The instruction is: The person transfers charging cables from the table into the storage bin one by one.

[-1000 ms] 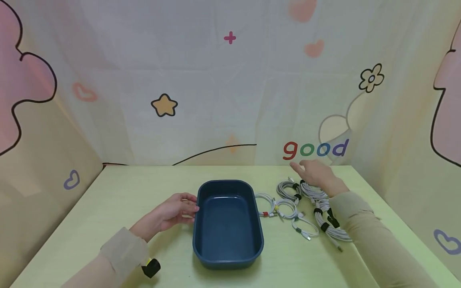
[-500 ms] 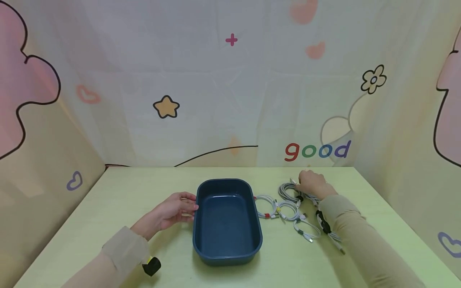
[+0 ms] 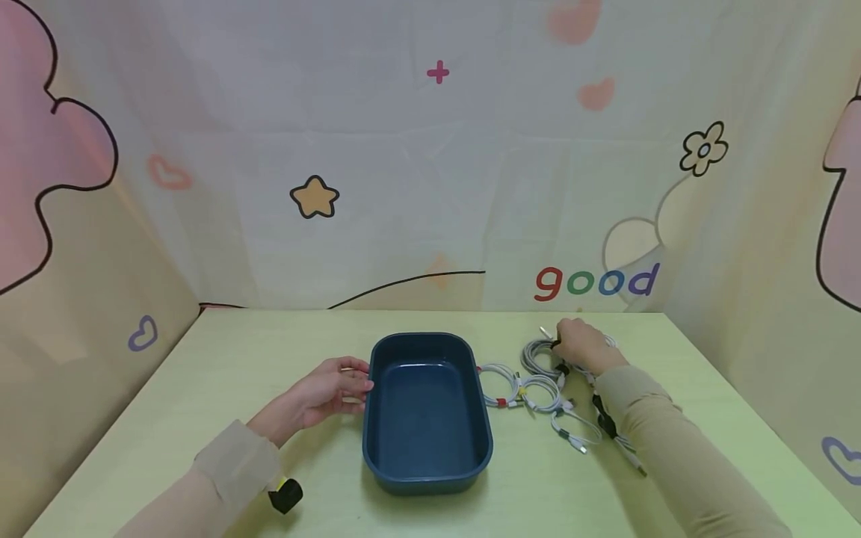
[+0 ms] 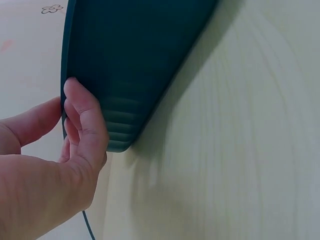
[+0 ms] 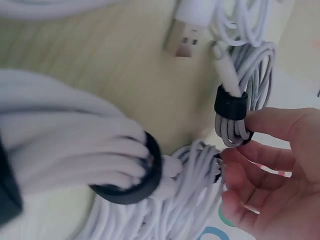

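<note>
My left hand (image 3: 326, 396) is at the left side of a dark blue rectangular plastic tray (image 3: 486, 471). In the left wrist view its thumb lies at the rim and its curled fingers (image 4: 87, 120) bear on the outer wall. At the back right, my right hand (image 3: 585, 346) pinches a grey coiled cable (image 5: 252, 75) near its black strap, as the right wrist view shows. Close below hangs or lies a second bundled grey cable (image 5: 192, 175). Beside the hand in the head view is another grey coil (image 3: 534, 359).
Thin white cable coils, one with a red tie (image 3: 496, 385) and one with a yellow tie (image 3: 540, 394), lie right of the tray. A smaller white cable (image 3: 572, 431) is nearer. A black-strapped bundle (image 3: 605, 420) lies beside the right forearm. A printed cloth (image 3: 377, 149) backs the table (image 3: 282, 336).
The right hand has come down from above the back-right cables, fingers spread, onto a grey coil, and its fingers have closed there. The left hand stays at the tray.
</note>
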The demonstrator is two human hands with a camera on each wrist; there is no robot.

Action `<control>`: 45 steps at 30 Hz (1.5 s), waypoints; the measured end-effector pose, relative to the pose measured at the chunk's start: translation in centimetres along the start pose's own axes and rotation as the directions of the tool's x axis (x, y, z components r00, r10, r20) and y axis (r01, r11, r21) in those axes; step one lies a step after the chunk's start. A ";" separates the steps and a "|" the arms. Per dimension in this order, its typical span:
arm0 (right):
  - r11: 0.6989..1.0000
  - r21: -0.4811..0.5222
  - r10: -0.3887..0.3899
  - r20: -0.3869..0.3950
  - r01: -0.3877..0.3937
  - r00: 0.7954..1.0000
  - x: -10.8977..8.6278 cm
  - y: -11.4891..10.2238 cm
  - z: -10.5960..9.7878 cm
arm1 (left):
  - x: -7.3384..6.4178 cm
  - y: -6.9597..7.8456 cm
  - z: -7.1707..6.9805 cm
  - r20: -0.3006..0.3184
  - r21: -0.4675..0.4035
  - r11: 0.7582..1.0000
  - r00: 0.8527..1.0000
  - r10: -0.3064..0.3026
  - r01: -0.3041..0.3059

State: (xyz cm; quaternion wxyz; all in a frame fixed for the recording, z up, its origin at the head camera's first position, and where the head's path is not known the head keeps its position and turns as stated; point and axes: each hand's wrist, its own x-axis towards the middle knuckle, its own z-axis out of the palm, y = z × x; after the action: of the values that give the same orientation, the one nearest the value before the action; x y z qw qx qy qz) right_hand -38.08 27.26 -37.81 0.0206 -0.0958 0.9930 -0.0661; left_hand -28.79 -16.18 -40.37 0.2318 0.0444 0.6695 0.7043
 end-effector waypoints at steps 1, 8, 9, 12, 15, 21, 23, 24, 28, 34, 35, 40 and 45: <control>1.000 0.014 -0.008 -0.012 0.008 1.000 0.0 0.0 -0.2 | 0.0 0.1 0.0 0.003 -0.003 1.000 1.000 0.000 0.000; 0.996 0.055 -0.065 -0.109 0.072 0.992 -0.3 0.0 -1.2 | 0.1 0.4 0.0 0.012 -0.011 1.000 1.000 -0.005 0.005; 0.995 0.067 -0.065 -0.111 0.072 0.992 -0.4 0.0 -1.3 | 0.1 0.4 0.0 0.012 -0.012 1.000 1.000 -0.006 0.006; 0.992 0.107 -0.059 -0.121 0.073 0.991 -0.5 0.3 -1.5 | 0.1 0.4 0.1 0.014 -0.011 1.000 1.000 -0.006 0.006; 0.985 0.157 -0.056 -0.113 0.074 0.992 -0.7 0.6 -1.6 | 0.1 0.4 0.0 0.019 -0.012 1.000 1.000 -0.003 0.003; 0.969 0.230 -0.069 -0.090 0.088 0.994 -1.0 0.5 -2.4 | 0.1 0.3 -0.1 0.020 -0.010 1.000 1.000 0.005 -0.005; 0.964 0.249 -0.076 -0.084 0.095 0.994 -1.1 0.3 -2.7 | 0.1 0.3 -0.1 0.014 -0.010 1.000 1.000 0.004 -0.004; 0.960 0.260 -0.086 -0.081 0.104 0.993 -1.1 0.2 -2.8 | 0.2 0.3 -0.1 0.013 -0.009 1.000 1.000 0.004 -0.004; 0.945 0.312 -0.086 -0.055 0.099 0.995 -1.4 -0.6 -3.4 | 0.2 0.1 -0.1 0.020 -0.016 1.000 1.000 0.008 -0.007; 0.932 0.352 -0.091 -0.016 0.091 0.996 -1.7 -1.7 -3.8 | 0.2 -0.2 -0.1 0.037 -0.030 1.000 0.999 0.009 -0.008; 0.932 0.351 -0.092 -0.016 0.092 0.996 -1.7 -1.9 -3.8 | 0.2 -0.2 -0.1 0.039 -0.032 0.999 0.999 0.008 -0.007; 0.925 0.365 -0.104 -0.027 0.106 0.994 -1.5 -2.4 -3.8 | 0.1 -0.3 -0.1 0.048 -0.035 0.999 0.999 0.014 -0.012; 0.910 0.398 -0.117 -0.021 0.115 0.993 -1.3 -2.9 -4.0 | 0.2 -0.3 -0.1 0.043 -0.032 0.999 0.999 0.009 -0.008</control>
State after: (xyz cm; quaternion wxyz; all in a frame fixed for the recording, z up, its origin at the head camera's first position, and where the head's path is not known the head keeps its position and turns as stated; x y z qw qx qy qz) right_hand -36.48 25.23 -33.47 0.0374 -0.1485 0.9512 -0.2679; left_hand -28.94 -16.23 -40.76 0.2438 0.0586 0.6530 0.7146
